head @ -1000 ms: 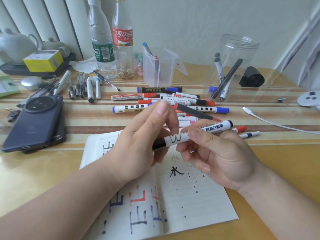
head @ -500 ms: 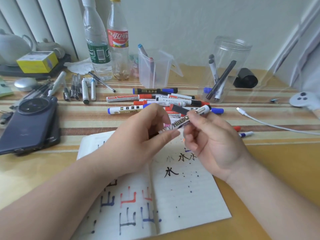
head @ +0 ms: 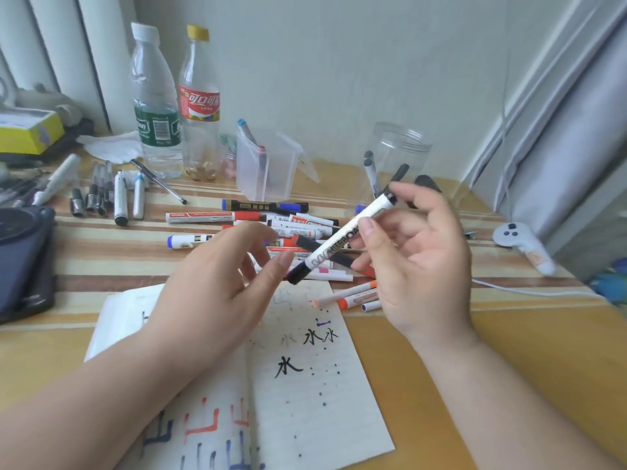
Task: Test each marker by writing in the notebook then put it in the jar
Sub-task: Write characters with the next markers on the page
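Right hand point(head: 417, 266) pinches the capped black whiteboard marker point(head: 342, 242) tilted above the notebook point(head: 305, 385), prob. w/ its tail aimed at the clear jar point(head: 402, 154) beyond, while left hand point(head: 217, 293) hovers spread & empty over the notebook's left page.

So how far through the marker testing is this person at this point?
Early on. The notebook already carries test strokes in black, red and blue, and a few markers stand in the clear jar. The right hand holds a capped white marker, tilted above the page, while the left hand is open beside its cap end. A large pile of markers on the table awaits testing.
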A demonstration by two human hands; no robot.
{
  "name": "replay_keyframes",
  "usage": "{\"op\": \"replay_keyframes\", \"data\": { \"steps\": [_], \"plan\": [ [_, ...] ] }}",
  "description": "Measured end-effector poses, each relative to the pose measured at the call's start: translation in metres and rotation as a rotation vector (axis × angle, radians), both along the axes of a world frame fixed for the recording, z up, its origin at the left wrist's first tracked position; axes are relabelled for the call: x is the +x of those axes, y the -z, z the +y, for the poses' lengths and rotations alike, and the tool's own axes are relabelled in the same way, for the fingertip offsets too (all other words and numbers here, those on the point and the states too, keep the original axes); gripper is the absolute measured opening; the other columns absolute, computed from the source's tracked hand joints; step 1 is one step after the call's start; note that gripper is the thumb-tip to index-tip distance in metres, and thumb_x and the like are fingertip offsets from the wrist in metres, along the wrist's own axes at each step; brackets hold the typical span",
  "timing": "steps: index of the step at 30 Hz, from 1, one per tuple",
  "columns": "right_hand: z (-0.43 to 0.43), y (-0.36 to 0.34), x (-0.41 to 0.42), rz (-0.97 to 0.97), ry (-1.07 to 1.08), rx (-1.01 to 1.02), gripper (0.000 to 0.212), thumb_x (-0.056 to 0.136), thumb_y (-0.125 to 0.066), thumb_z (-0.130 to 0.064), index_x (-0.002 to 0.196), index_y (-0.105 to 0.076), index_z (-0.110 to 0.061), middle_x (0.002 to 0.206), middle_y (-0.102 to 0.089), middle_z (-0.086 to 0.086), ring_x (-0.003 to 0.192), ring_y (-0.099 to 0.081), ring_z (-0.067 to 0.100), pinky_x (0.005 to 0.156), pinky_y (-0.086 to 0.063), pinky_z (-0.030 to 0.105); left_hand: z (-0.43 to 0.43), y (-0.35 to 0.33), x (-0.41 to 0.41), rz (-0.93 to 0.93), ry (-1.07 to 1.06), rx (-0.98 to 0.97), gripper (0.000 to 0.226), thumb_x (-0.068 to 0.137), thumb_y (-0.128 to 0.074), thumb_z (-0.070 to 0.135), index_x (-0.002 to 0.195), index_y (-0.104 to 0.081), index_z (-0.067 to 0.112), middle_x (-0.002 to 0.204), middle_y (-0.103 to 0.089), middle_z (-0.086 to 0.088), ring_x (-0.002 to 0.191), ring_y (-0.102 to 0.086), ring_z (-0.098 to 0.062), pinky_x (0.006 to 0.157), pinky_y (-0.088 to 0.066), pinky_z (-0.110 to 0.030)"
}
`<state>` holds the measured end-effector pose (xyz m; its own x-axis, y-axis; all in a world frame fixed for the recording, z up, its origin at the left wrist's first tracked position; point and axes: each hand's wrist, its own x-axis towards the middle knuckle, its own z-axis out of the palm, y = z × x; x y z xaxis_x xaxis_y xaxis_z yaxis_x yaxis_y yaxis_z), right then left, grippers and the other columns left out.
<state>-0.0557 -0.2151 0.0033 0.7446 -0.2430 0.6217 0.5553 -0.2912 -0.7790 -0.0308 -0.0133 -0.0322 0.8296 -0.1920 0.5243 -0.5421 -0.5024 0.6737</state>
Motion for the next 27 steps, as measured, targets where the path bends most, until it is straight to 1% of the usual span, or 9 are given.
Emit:
{"op": "replay_keyframes", "data": {
  "steps": [4,6,8,11,15,17,19,23,27],
  "plan": [
    [-0.012,-0.043,0.043,-0.295,0.209,-0.202,0.033,0.090,-0.070,-0.005,0.116,-0.055,-0.019,0.088,-0.072,0.012,0.076,-0.072,0.027,0.066,-0.060,0.047,0.005,0.001,0.002,0.009,-0.007,0.012,0.015,0.092,-0.062,0.044,0.083,-0.064,0.031,0.073,-0.062,0.016,0.067,-0.059,-0.008,0.060,-0.050,-0.034],
    [-0.023,-0.066,0.070,-0.403,0.340,-0.244,0.031,0.090,-0.069,-0.009,0.116,-0.057,-0.021,0.087,-0.071,0.005,0.077,-0.072,0.018,0.068,-0.060,0.043,0.007,0.001,0.001,0.014,-0.001,0.025,0.017,0.091,-0.062,0.038,0.076,-0.062,0.032,0.075,-0.062,0.019,0.065,-0.057,-0.008,0.057,-0.047,-0.032],
    [-0.033,-0.086,0.092,-0.482,0.474,-0.250,0.028,0.089,-0.067,-0.010,0.117,-0.062,-0.012,0.084,-0.068,-0.002,0.076,-0.069,0.010,0.070,-0.059,0.033,0.008,0.000,0.001,0.011,0.013,0.029,0.019,0.092,-0.060,0.037,0.073,-0.060,0.034,0.073,-0.061,0.019,0.064,-0.056,-0.007,0.055,-0.044,-0.030],
    [-0.043,-0.099,0.117,-0.521,0.623,-0.239,0.029,0.090,-0.063,-0.009,0.118,-0.065,-0.006,0.082,-0.064,-0.006,0.072,-0.066,0.012,0.069,-0.057,0.032,0.009,0.002,0.002,0.012,0.026,0.022,0.021,0.093,-0.060,0.036,0.072,-0.059,0.032,0.070,-0.060,0.018,0.061,-0.055,-0.008,0.055,-0.045,-0.031],
    [-0.063,-0.085,0.144,-0.309,0.696,-0.346,0.029,0.092,-0.056,-0.015,0.118,-0.068,-0.012,0.094,-0.070,0.003,0.081,-0.067,0.020,0.079,-0.056,0.037,0.007,0.003,0.002,0.019,0.033,0.015,0.023,0.092,-0.061,0.037,0.070,-0.059,0.031,0.068,-0.060,0.016,0.060,-0.055,-0.010,0.055,-0.047,-0.033],
    [-0.071,-0.074,0.148,-0.122,0.719,-0.461,0.031,0.094,-0.055,-0.019,0.122,-0.069,-0.013,0.111,-0.069,0.005,0.095,-0.067,0.023,0.088,-0.050,0.027,0.006,0.003,0.002,0.021,0.032,0.020,0.024,0.093,-0.060,0.039,0.071,-0.061,0.030,0.068,-0.061,0.016,0.061,-0.056,-0.009,0.055,-0.048,-0.035],
    [-0.073,-0.068,0.142,-0.029,0.742,-0.513,0.032,0.095,-0.056,-0.020,0.124,-0.067,-0.014,0.120,-0.064,0.005,0.101,-0.065,0.025,0.087,-0.040,0.018,0.006,0.003,0.003,0.021,0.033,0.021,0.026,0.094,-0.059,0.041,0.071,-0.061,0.029,0.067,-0.061,0.016,0.060,-0.057,-0.009,0.055,-0.048,-0.035],
    [-0.051,-0.057,0.103,0.016,0.634,-0.551,0.020,0.091,-0.060,-0.016,0.109,-0.069,-0.016,0.102,-0.062,-0.004,0.087,-0.063,0.018,0.083,-0.047,0.024,0.006,0.002,0.003,0.024,0.019,0.029,0.024,0.093,-0.063,0.035,0.070,-0.060,0.030,0.065,-0.060,0.015,0.060,-0.056,-0.010,0.053,-0.046,-0.032],
    [-0.018,-0.036,0.057,0.509,0.177,-0.827,0.009,0.090,-0.068,-0.025,0.096,-0.070,-0.031,0.081,-0.065,-0.017,0.075,-0.062,0.002,0.070,-0.053,0.024,0.007,0.001,0.004,0.047,-0.029,0.043,0.022,0.092,-0.063,0.035,0.071,-0.061,0.030,0.061,-0.058,0.014,0.061,-0.054,-0.008,0.052,-0.038,-0.027]
  ]
}}
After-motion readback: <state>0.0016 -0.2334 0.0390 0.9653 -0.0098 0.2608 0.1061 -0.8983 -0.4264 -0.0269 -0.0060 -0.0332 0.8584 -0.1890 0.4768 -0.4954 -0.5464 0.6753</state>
